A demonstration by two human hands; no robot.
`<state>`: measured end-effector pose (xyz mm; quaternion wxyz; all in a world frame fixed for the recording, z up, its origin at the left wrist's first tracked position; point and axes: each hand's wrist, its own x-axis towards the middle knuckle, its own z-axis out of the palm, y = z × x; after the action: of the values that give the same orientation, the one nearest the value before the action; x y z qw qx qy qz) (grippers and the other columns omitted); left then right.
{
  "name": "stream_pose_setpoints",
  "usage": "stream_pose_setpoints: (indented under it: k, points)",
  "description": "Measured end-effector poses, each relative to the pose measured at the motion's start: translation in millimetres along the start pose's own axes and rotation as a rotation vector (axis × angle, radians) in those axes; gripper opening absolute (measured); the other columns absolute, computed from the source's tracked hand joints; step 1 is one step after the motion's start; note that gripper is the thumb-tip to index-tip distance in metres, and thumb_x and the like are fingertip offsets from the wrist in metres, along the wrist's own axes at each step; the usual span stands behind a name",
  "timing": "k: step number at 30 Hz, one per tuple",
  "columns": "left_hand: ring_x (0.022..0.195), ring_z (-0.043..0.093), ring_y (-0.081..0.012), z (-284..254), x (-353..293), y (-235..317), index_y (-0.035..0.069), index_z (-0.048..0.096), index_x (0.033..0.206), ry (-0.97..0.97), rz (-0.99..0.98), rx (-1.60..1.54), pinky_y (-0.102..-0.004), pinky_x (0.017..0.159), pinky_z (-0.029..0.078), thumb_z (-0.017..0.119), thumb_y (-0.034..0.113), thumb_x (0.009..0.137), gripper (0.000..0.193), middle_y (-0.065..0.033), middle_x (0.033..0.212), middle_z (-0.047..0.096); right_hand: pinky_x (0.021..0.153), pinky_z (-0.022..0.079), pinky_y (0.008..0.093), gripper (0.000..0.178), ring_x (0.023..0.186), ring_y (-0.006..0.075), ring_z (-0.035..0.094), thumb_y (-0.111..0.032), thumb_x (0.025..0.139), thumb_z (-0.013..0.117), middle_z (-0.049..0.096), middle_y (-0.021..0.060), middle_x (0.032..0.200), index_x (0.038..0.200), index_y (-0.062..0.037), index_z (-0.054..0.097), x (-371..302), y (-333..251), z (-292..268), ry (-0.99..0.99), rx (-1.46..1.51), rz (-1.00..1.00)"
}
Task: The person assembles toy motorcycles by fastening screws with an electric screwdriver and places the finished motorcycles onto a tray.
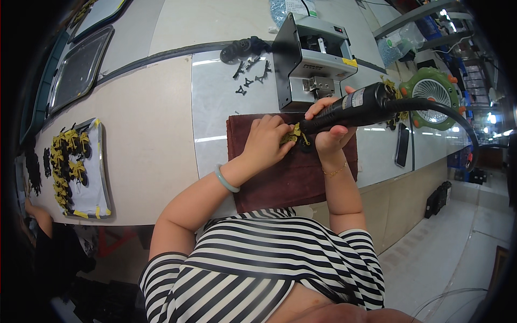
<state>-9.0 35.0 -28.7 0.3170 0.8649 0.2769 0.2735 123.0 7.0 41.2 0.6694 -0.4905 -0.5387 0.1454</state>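
With my right hand (331, 137) I hold a black corded electric screwdriver (350, 107), its body lying tilted across the palm and its tip pointing left. Under that tip is a small yellow and black plastic part (292, 133), pinched in the fingers of my left hand (267, 139). Both hands are over a dark red cloth (258, 188) on the bench. My fingers partly cover the yellow part, so its full shape and the exact contact with the tip are hidden.
A grey and black boxy machine (315, 64) stands behind the cloth. Several black plastic pieces (249, 81) lie left of it. A tray (97, 188) holds several yellow and black parts. At right are a phone (402, 144), a green fan (431, 99) and the screwdriver's cable (463, 121).
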Motion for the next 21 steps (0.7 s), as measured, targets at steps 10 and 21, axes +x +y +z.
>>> stream_pose_setpoints:
  k: [10, 21]
  points:
    - [0.087, 0.049, -0.0208, -1.2, 2.6, 0.7, 0.007, 0.064, 0.097, -0.021, -0.01, -0.024, -0.0339, 0.075, 0.036, 0.071, 0.021, 0.07, 0.031, -0.0035, 0.085, 0.052, 0.053, 0.045, 0.0234, 0.092, 0.054, 0.0146, 0.055, -0.073, 0.072, 0.044, 0.054, 0.0101, 0.067, 0.117, 0.004, 0.025, -2.4, 9.5, -2.1, -0.019, 0.051, 0.023]
    - [0.085, 0.049, -0.0209, -2.2, -1.2, 0.2, 0.008, 0.064, 0.096, -0.003, 0.017, -0.026, -0.0336, 0.073, 0.035, 0.071, 0.021, 0.07, 0.031, -0.0039, 0.084, 0.051, 0.055, 0.047, 0.0319, 0.097, 0.056, 0.0178, 0.052, -0.077, 0.073, 0.036, 0.049, 0.0102, 0.071, 0.139, -0.0126, 0.006, 44.0, -32.0, -19.6, 0.301, -0.01, -0.198]
